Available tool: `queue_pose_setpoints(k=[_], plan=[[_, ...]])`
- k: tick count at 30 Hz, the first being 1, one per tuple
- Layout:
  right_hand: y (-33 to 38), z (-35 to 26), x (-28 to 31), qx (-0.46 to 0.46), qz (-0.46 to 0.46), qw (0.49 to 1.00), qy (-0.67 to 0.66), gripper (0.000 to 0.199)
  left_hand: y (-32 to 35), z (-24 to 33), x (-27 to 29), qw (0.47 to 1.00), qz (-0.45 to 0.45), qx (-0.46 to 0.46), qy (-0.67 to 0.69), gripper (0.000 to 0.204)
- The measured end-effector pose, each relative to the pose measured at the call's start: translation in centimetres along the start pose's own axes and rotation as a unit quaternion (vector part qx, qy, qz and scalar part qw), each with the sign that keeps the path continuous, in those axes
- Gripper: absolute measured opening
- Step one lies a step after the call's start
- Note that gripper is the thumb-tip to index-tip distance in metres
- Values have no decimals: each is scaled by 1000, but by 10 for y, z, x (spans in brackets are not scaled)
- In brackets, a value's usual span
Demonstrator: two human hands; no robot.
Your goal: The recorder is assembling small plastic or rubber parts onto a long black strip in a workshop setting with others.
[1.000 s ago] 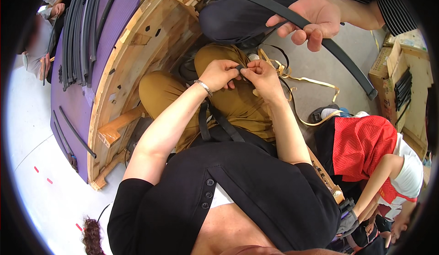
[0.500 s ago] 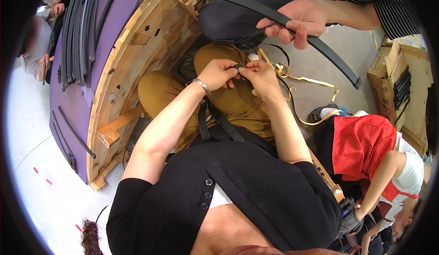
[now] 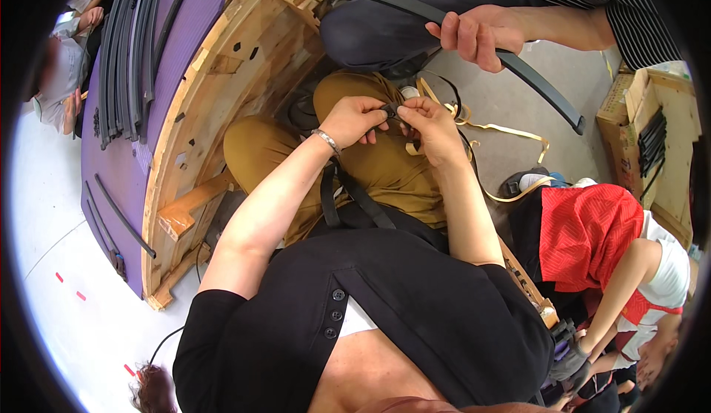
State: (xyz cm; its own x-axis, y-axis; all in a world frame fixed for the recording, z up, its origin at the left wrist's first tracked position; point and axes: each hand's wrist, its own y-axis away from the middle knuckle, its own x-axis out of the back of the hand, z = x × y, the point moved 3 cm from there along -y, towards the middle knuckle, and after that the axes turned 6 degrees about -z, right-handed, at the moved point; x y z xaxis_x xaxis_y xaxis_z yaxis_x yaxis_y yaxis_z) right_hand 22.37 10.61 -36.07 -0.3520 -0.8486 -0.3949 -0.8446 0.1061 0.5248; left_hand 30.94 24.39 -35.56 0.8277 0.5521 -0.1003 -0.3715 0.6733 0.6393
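Centrally, both forearms reach forward over the lap in mustard trousers (image 3: pixel 385 168). The left hand (image 3: pixel 354 120), silver bracelet (image 3: pixel 326 141) at the wrist, and the right hand (image 3: pixel 433 128) meet fingertip to fingertip, thumbs and forefingers pinched shut on a small black part (image 3: pixel 390 111) held between them above the knees. Above, another person's hand (image 3: pixel 478 34) is wrapped around a long curved black strip (image 3: pixel 444 24). A wooden frame (image 3: pixel 237 94) stands to the left
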Motion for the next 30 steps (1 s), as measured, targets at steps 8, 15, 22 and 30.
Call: queue_pose_setpoints(k=[8, 15, 22, 30], plan=[[1, -7, 7, 40, -10, 999, 2, 21, -1, -1, 0, 1000, 13, 7, -5, 24], [-6, 3, -2, 112, 13, 981, 158, 25, -2, 0, 0, 1000, 4, 1, 1, 24], [-6, 6, -3, 73, 2, 991, 110, 24, 0, -1, 1, 999, -26, -10, 23, 24], [-4, 4, -5, 64, 7, 992, 111, 23, 0, -2, 0, 999, -25, -9, 36, 24]])
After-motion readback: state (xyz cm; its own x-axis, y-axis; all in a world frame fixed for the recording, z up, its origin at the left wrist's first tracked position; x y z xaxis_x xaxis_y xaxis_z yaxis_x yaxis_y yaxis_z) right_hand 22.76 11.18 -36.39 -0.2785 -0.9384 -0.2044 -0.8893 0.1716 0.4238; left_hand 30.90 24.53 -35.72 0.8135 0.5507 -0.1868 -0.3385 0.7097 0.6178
